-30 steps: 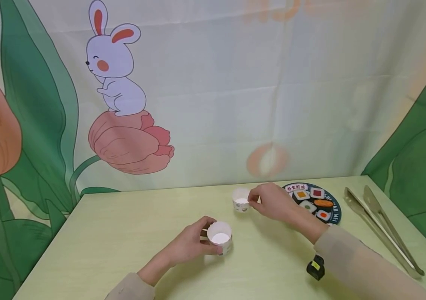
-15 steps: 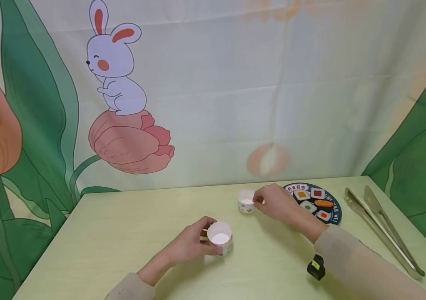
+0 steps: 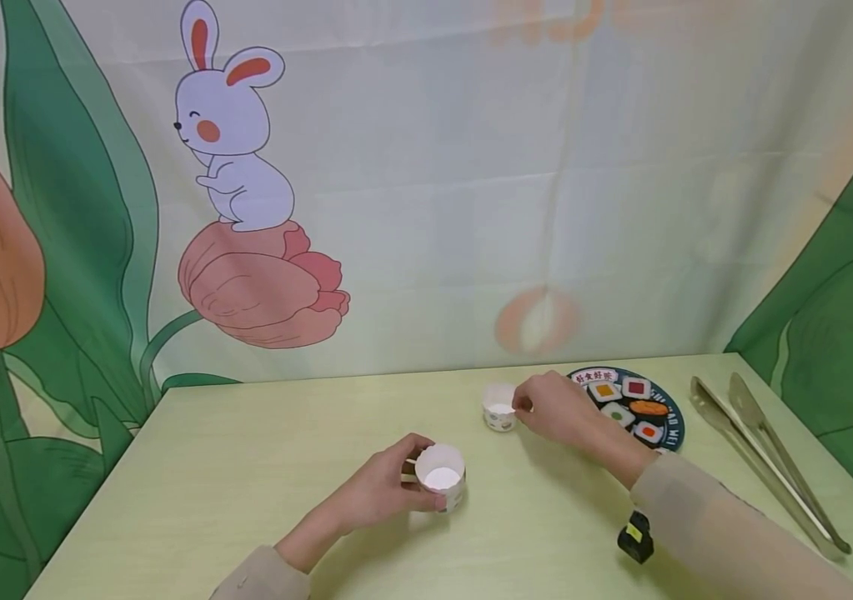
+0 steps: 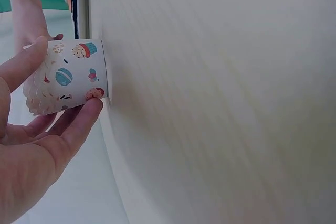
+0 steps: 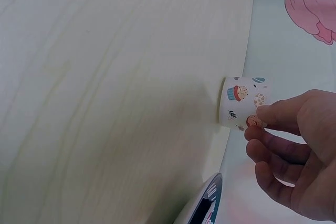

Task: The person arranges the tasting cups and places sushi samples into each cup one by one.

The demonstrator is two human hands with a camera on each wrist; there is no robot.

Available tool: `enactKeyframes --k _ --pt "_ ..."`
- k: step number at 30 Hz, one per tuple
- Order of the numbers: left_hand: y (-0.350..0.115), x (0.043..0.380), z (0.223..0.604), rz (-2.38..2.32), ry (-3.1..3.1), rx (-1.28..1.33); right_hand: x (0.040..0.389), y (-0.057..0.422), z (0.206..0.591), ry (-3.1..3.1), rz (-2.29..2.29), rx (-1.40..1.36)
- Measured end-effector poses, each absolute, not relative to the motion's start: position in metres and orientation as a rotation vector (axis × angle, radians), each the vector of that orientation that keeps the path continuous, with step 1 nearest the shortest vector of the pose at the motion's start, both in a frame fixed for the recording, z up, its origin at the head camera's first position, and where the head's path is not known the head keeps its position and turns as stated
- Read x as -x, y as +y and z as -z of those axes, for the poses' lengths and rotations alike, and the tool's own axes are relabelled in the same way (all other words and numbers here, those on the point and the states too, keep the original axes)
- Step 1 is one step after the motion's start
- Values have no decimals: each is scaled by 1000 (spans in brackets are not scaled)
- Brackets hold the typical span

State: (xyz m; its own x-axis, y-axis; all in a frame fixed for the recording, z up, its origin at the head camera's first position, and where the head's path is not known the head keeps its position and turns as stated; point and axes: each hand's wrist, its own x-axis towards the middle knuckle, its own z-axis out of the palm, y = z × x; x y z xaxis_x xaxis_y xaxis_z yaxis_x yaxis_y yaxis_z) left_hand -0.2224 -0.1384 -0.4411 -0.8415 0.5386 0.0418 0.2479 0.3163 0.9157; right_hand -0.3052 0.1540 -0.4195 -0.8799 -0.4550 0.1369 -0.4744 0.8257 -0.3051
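Note:
Near the middle of the table, my left hand [image 3: 381, 487] holds a white paper baking cup [image 3: 443, 477], thumb on one side and fingers on the other. Small cupcake prints cover that cup's wall [image 4: 65, 74] in the left wrist view, and its base sits at the tabletop. Farther back, a second paper baking cup [image 3: 499, 408] stands upright. My right hand [image 3: 557, 408] pinches its rim on the right side between thumb and forefinger. In the right wrist view the other fingers [image 5: 275, 184] curl beside this printed cup [image 5: 241, 100]. Both cups look white inside.
A dark round plate [image 3: 669, 433] with sushi pictures lies behind my right forearm. Metal tongs [image 3: 771, 467] rest along the table's right side. Below my right sleeve is a small black object [image 3: 634, 537] with a yellow label. A printed curtain [image 3: 426, 208] hangs behind the table.
My right hand has drawn the far baking cup to the right and slightly nearer. My left hand and its cup have stayed in place.

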Motion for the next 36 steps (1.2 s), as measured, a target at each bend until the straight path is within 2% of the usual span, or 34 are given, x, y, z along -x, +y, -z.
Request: enactKeyframes --k 36 --pt "-137 223 438 -1510 2316 -693 304 159 417 -3009 -517 -705"
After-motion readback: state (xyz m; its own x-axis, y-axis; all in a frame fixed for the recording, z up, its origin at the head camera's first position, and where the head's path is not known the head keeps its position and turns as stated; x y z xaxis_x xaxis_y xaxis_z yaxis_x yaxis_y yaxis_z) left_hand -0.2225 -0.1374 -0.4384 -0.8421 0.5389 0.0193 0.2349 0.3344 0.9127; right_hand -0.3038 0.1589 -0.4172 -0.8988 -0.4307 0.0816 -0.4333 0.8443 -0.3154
